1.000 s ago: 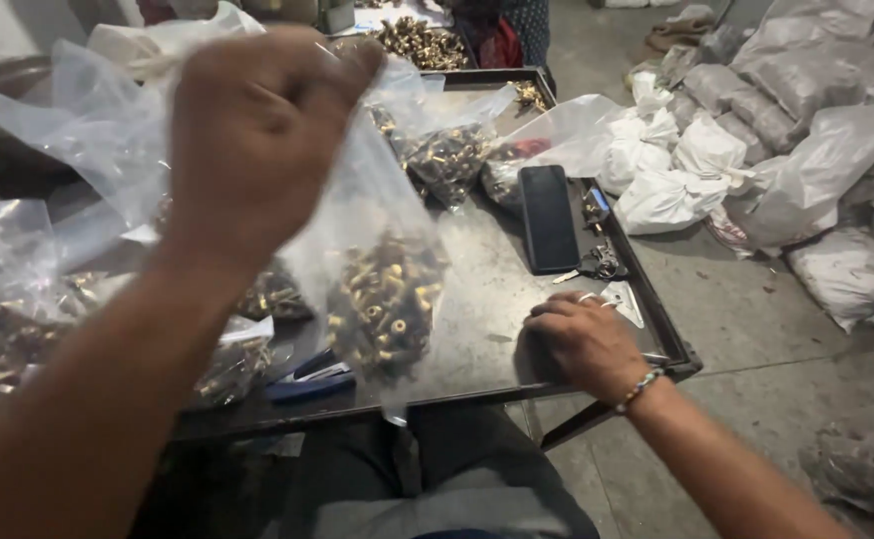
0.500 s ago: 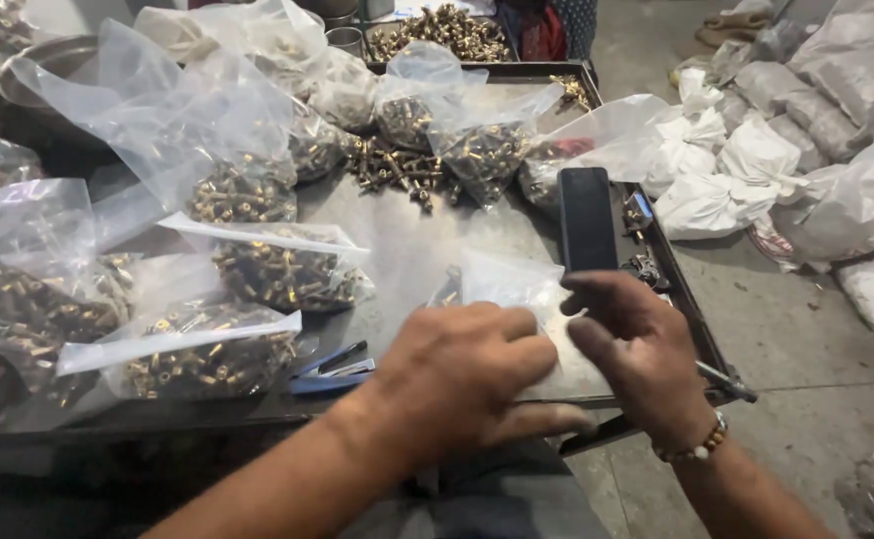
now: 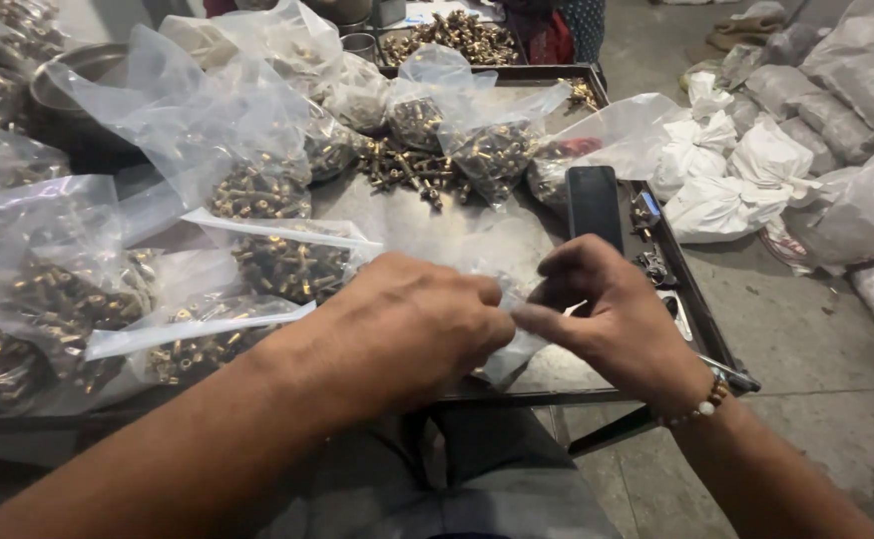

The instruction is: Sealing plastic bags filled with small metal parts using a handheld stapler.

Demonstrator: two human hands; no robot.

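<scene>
Both hands meet at centre frame, low over the metal tray. Left hand is curled nearly closed, fingertips pinching the edge of an empty clear plastic bag; right hand faces it, thumb and forefinger pinched on the same bag, other fingers loosely bent. Looks like they're holding the bag's mouth between them to get it apart, bag lying flat on the tray's near edge, mostly hidden under the hands. Just above the right hand, a black phone lies flat. Left half of the frame: filled clear bags of brass fittings, stacked leaning. Upper centre, loose brass fittings on the tray. Right edge, white sacks on the floor.
</scene>
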